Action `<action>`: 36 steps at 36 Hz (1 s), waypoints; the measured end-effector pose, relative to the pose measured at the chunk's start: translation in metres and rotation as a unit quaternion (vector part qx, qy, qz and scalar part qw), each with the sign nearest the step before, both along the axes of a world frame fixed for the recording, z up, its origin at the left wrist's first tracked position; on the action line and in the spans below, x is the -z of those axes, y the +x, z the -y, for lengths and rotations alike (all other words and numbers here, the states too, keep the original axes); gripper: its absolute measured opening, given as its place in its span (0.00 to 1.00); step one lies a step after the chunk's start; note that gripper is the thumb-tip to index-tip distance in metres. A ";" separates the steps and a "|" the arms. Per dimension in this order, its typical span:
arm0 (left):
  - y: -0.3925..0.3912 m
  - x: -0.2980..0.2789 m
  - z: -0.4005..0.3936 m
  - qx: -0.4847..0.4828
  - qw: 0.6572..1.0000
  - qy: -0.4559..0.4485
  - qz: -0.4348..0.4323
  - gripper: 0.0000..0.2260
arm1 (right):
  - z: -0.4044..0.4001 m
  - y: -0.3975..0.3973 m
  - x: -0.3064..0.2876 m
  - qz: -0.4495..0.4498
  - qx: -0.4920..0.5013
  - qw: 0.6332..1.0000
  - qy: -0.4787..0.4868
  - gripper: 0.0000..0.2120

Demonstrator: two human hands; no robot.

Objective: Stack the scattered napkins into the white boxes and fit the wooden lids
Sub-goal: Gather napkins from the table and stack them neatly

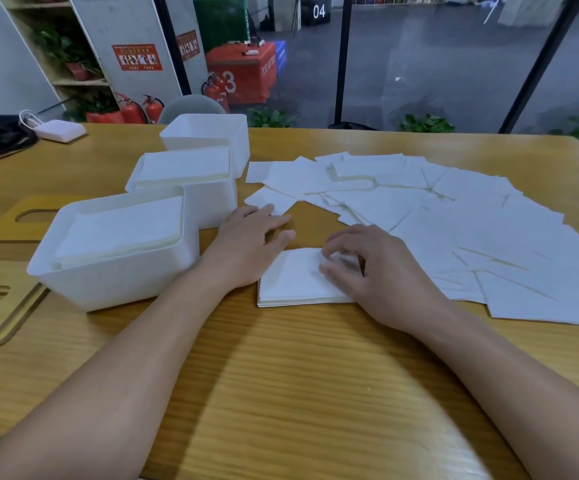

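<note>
R hand (381, 271) on napkin stack (293, 280).

boxes (115, 258) left, scattered napkins (454, 216) right

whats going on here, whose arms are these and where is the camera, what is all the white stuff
No machine here: a person wears a camera on the head, looking down at their own arms. On the wooden table stand three white boxes; the near box and the middle box hold napkins, the far box looks unfilled. Scattered napkins lie to the right. Wooden lids wait at the left. The left hand rests flat on the table. The right hand has its fingers on a small napkin stack.
</note>
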State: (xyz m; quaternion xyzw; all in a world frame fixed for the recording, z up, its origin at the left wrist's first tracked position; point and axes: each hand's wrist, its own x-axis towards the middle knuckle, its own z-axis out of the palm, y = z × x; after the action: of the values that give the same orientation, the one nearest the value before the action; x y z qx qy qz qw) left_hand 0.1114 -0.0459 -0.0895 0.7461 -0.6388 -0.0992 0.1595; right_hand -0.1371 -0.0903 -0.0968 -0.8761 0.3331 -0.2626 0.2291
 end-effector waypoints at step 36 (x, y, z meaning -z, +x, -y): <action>-0.004 -0.019 -0.006 0.061 0.910 -0.229 -0.340 0.04 | 0.009 -0.011 -0.017 0.198 0.098 0.971 0.096 0.13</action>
State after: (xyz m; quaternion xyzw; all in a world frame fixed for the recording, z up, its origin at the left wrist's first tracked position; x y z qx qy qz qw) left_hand 0.1070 -0.0398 -0.0701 0.5702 -0.5950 -0.2075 0.5271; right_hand -0.1482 -0.0996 -0.0799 -0.7436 0.3891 -0.4187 0.3468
